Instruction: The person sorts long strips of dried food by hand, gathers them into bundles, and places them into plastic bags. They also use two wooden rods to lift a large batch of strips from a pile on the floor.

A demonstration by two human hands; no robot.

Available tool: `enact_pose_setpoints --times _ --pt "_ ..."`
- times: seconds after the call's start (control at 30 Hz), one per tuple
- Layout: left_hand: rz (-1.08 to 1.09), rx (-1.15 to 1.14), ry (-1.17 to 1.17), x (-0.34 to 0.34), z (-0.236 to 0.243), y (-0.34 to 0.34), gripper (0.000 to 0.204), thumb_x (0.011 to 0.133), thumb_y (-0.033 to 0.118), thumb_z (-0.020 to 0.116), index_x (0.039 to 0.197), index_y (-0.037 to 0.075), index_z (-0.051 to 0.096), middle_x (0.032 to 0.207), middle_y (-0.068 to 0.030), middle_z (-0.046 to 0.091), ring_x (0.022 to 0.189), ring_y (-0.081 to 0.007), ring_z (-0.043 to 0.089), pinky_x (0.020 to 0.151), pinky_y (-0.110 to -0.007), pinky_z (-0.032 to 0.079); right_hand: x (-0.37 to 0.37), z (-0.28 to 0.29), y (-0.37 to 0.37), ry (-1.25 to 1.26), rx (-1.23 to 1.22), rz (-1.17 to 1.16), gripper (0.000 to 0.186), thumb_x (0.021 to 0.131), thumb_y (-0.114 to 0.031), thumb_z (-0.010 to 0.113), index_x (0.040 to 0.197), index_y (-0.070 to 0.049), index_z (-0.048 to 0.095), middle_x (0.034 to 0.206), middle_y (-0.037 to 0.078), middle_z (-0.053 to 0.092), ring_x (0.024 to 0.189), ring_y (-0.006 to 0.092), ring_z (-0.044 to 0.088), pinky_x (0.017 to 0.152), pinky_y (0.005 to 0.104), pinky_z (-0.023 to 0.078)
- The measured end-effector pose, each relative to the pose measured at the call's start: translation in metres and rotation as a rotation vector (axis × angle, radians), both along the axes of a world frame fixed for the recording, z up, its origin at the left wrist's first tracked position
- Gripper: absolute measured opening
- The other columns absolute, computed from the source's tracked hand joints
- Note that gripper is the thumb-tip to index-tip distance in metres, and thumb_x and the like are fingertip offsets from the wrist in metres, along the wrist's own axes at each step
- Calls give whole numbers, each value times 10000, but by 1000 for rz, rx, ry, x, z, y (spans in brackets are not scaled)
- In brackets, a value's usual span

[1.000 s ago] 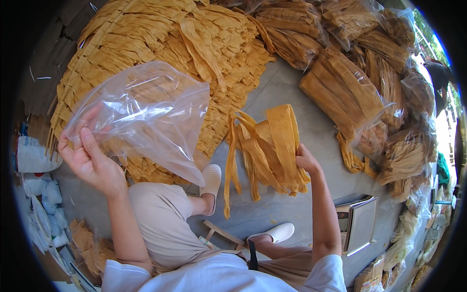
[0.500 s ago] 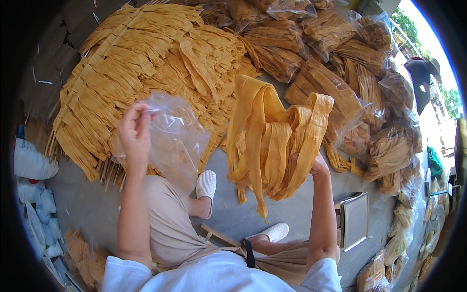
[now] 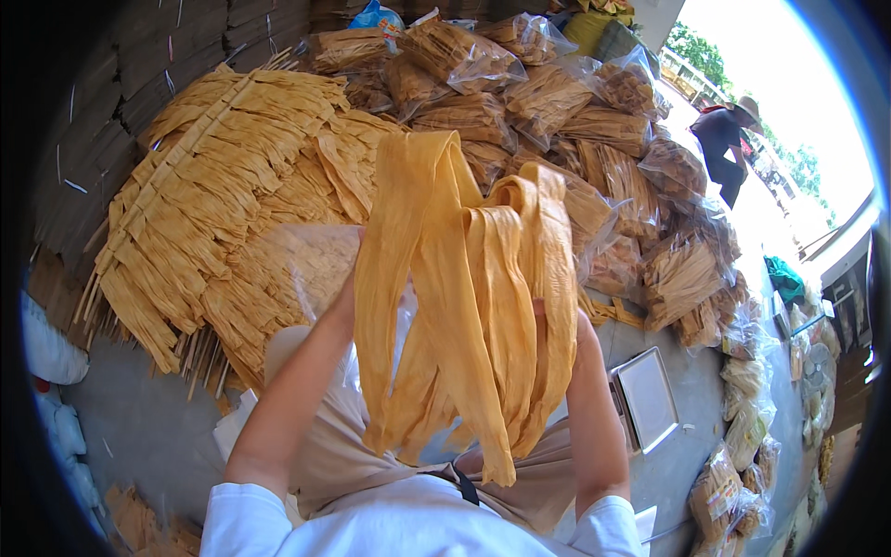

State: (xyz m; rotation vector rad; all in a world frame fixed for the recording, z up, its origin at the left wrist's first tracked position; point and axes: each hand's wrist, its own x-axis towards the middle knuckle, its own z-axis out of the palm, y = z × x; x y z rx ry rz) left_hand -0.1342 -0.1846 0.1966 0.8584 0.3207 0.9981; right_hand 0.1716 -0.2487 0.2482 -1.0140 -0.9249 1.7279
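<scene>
A bundle of long yellow strips (image 3: 464, 278), which look like dried tofu skin, hangs in front of my body with its ends drooping. At the bundle's right edge, my right hand (image 3: 574, 325) is closed on it, with part of the fingers hidden by the strips. My left hand (image 3: 353, 290) is at the bundle's left side; its fingers are covered by the strips. Thin clear plastic film of a bag (image 3: 311, 255) shows beside my left wrist, partly hidden behind the bundle and my arm.
A large heap of yellow strips on sticks (image 3: 200, 204) lies ahead on the left. Clear bags of strips (image 3: 557, 102) are piled along the back and right. On the floor to my right stands a flat metal-topped scale (image 3: 647, 397). Another person (image 3: 722, 144) is outside, far right.
The bundle has come left and closer, covering more of my lap. My left hand has moved right and down from the open side to behind the bundle, and the view has shifted.
</scene>
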Motion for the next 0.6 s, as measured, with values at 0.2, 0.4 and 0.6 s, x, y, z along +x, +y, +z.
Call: enact_pose_setpoints --times 0.2,0.4,0.6 --pt "-61 -548 -328 33 -20 -86 641 825 473 629 1268 41 463 1188 -90 573 1060 -221 567 917 -342 454 -28 -44 -46 38 -260 3 636 703 -89 773 1255 -5 467 1135 79 579 959 173 589 804 312 511" --pt "-112 -517 156 44 -52 -101 563 768 213 693 1244 22 461 1138 -116 575 1026 -219 580 867 -356 493 -20 -102 -56 0 -263 -44 607 772 -130 735 1283 -17 427 1133 81 560 938 162 585 752 320 537" --pt "-145 -393 230 45 -46 -102 572 725 152 693 1230 18 459 1110 -100 570 1014 -206 576 864 -340 495 11 -177 -64 482 16 -301 267 940 -143 504 1184 -33 504 1099 79 563 971 175 550 861 312 475"
